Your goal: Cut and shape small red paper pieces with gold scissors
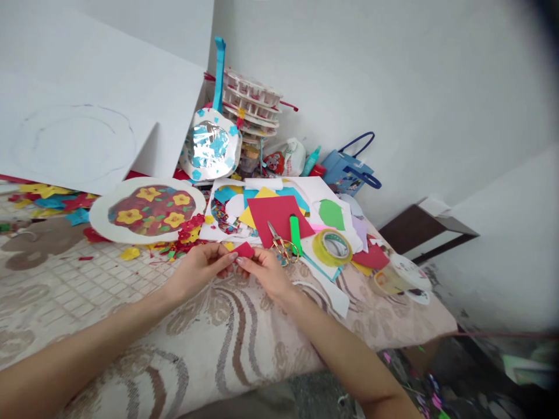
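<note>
Both hands meet over the near middle of the patterned cloth, pinching a small piece of red paper (pixel 244 250) between them. My left hand (pixel 205 261) has its thumb and fingers closed on the paper's left side. On the right side, my right hand (pixel 264 269) grips it in the same way. Just beyond the right hand lie gold-handled scissors (pixel 285 249) and a green cutter (pixel 296 235), partly over a larger red sheet (pixel 275 216). A yellow roll of tape (pixel 333 247) rests to their right.
Left of the hands, a white oval frame (pixel 102 208) with yellow flowers lies among paper scraps. Behind stand a blue-handled mirror-like craft (pixel 209 145), a stacked white rack (pixel 253 105) and a blue bag (pixel 347 169). A plastic tub (pixel 399 273) sits near the table's right edge.
</note>
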A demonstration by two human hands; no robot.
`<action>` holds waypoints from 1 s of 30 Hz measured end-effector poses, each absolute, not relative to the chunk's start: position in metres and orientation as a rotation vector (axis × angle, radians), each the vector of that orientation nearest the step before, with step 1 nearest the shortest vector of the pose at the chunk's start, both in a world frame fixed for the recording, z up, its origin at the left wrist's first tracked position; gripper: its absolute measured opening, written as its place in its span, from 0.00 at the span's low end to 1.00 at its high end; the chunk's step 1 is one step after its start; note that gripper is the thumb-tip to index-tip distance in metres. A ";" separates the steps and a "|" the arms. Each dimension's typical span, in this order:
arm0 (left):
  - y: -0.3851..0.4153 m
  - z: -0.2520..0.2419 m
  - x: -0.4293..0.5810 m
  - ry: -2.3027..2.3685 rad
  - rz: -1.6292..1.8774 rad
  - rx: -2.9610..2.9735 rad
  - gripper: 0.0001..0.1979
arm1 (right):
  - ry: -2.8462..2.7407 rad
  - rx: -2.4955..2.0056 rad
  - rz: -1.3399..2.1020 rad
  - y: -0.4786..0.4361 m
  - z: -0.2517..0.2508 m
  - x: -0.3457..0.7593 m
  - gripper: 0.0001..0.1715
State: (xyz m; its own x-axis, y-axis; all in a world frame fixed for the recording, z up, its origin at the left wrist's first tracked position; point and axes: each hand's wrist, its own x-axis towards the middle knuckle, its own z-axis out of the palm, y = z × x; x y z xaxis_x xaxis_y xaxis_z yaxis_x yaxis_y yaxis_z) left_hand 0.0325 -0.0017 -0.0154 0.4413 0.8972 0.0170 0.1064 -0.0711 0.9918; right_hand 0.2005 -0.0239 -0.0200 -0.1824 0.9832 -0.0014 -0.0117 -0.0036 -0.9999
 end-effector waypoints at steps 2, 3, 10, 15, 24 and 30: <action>-0.002 -0.016 0.032 0.916 0.853 1.530 0.14 | -1.349 -1.115 1.386 -0.024 -0.018 0.203 0.14; -0.002 -0.016 0.033 0.919 0.864 1.535 0.14 | -1.360 -1.125 1.388 -0.024 -0.017 0.204 0.14; -0.003 -0.012 0.034 0.933 0.815 1.420 0.15 | -1.348 -1.128 1.296 -0.024 -0.013 0.206 0.13; -0.002 -0.013 0.033 0.900 0.819 1.411 0.15 | -1.360 -1.078 1.372 -0.024 -0.016 0.205 0.12; -0.009 -0.010 0.038 0.891 0.852 1.281 0.14 | -1.416 -1.097 1.357 -0.025 -0.016 0.206 0.11; -0.006 -0.011 0.036 0.923 0.866 1.289 0.15 | -1.611 -1.173 1.333 -0.022 -0.005 0.222 0.17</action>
